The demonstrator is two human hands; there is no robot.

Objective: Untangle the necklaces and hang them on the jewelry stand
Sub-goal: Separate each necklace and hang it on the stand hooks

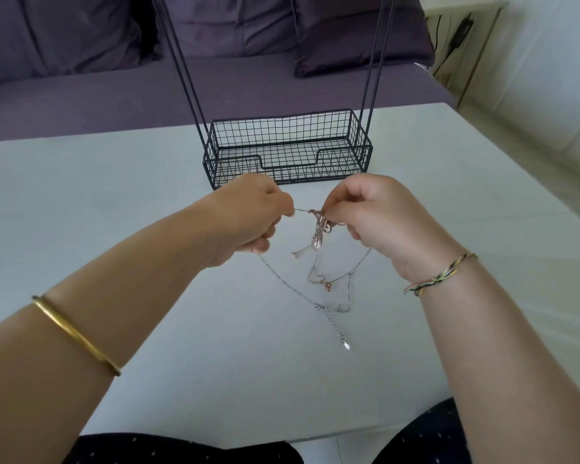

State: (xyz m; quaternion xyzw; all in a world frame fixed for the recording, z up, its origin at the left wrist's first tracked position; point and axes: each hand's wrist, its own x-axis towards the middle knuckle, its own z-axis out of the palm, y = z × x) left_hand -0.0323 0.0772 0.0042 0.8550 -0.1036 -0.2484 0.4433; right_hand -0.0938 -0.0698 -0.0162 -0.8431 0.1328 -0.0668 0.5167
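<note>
Loose chain tails hang at 6 o'clock. Left hand (248,219) and right hand (375,222) each pinch the necklaces (319,226) at the knot, above the table (114,195). Step: untangling. Next: ease strands apart gently. Jewelry stand (287,149) at 12 o'clock.

stand (287,152) black | necklaces (320,229) silver, rose-gold | sofa (81,61) purple | table (114,195) white
</note>
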